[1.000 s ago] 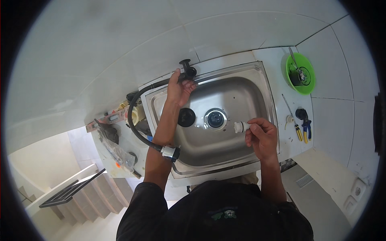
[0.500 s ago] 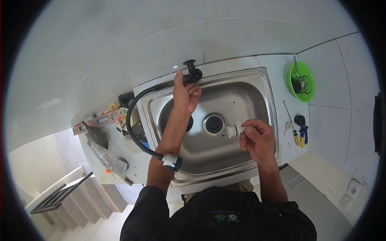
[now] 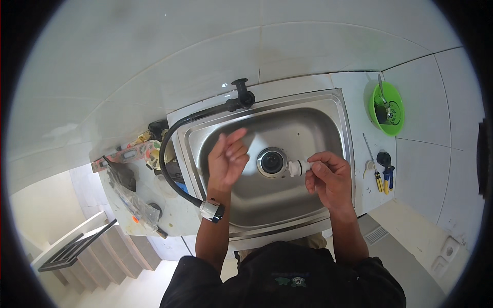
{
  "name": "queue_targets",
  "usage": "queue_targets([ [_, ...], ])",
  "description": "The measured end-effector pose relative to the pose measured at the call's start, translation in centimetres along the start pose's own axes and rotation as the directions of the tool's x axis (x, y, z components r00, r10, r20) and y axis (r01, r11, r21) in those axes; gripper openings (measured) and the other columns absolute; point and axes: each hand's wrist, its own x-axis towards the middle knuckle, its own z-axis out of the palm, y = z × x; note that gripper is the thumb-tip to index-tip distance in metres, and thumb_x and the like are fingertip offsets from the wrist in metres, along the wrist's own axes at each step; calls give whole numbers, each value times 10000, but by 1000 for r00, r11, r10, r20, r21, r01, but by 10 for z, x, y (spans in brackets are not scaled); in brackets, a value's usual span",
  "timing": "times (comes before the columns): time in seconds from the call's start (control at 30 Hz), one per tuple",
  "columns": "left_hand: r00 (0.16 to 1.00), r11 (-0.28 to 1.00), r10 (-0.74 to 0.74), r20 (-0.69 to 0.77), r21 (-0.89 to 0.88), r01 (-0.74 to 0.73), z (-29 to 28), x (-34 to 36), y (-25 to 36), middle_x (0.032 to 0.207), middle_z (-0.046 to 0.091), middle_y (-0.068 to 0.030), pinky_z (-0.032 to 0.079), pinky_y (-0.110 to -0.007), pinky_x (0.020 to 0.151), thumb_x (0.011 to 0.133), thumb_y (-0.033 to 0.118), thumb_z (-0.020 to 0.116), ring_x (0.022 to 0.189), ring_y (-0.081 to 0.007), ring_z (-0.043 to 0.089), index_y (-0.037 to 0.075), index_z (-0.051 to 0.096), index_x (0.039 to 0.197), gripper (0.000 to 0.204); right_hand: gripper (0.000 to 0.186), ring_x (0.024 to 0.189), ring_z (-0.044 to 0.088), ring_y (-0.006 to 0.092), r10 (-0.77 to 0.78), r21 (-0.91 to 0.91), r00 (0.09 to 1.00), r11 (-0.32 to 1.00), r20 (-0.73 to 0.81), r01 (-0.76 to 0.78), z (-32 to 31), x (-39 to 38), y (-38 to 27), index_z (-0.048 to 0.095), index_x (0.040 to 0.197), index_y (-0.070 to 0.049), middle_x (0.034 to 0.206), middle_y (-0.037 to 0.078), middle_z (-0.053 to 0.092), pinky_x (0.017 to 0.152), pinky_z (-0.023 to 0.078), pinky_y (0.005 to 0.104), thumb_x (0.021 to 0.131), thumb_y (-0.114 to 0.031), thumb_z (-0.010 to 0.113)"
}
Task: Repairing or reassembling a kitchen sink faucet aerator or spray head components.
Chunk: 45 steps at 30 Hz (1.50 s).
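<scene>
My left hand (image 3: 230, 156) hovers over the left part of the steel sink (image 3: 287, 210), holding nothing, its fingers apart and partly curled. My right hand (image 3: 331, 182) grips a white plastic fitting (image 3: 297, 168) with a dark ring, just right of the drain (image 3: 271, 163). A black faucet (image 3: 244, 97) stands at the back of the sink, above my left hand. Its black flexible hose (image 3: 165, 159) loops down on the left to a chrome-and-black spray head (image 3: 210, 210), which lies over my left forearm; whether they touch I cannot tell.
On the right counter are a green bowl (image 3: 376, 118) with metal and dark parts, a screwdriver (image 3: 378, 179) and blue-yellow pliers (image 3: 388, 177). The left counter holds a level (image 3: 101, 165), a plastic bag (image 3: 138, 203) and assorted items. Stairs (image 3: 118, 246) descend at the lower left.
My left hand has let go of the black faucet and moved down over the basin. My right hand and its fitting have shifted slightly left.
</scene>
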Motion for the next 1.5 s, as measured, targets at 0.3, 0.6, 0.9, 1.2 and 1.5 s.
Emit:
queue_targets([
  [0.3,218,525,851,-478,785,-328,20,-114,40,626,397,28,365,-261,549,939,267,404,574,-88,368,-38,576,1131,399,144,584,621,148,-65,60,997,996,-36,67,-6,11,-9,625,1013,37,764,108,654,492,498,253,907,-53,585],
  [0.6,382,22,922,69,973,-229,117,-103,3,790,558,-42,476,-232,634,910,69,534,696,-100,539,-2,534,1120,222,141,589,610,139,-99,83,995,992,9,98,-15,14,-19,625,1017,30,767,103,653,495,490,252,908,-51,587],
  [0.9,770,429,632,-91,868,-250,134,-59,-83,1004,667,-185,570,-320,801,879,19,630,883,-212,669,-32,580,1138,269,153,561,608,137,-98,84,992,992,85,90,-11,6,-38,622,1017,26,769,101,662,485,484,253,906,-76,594],
  [1.2,808,567,575,-131,775,-278,135,-52,-89,1019,667,-180,566,-331,834,878,-19,613,876,-218,675,-32,614,1077,200,160,587,621,141,-62,49,991,997,122,57,-6,2,-30,620,1030,22,782,103,667,495,490,257,908,-76,591],
  [1.5,875,756,444,-196,606,-248,127,-47,-48,950,681,-152,594,-369,796,854,-52,614,857,-237,687,5,642,1033,191,162,600,625,155,-86,60,995,995,56,83,21,-10,-10,620,1043,13,798,113,671,509,495,269,909,-73,591],
])
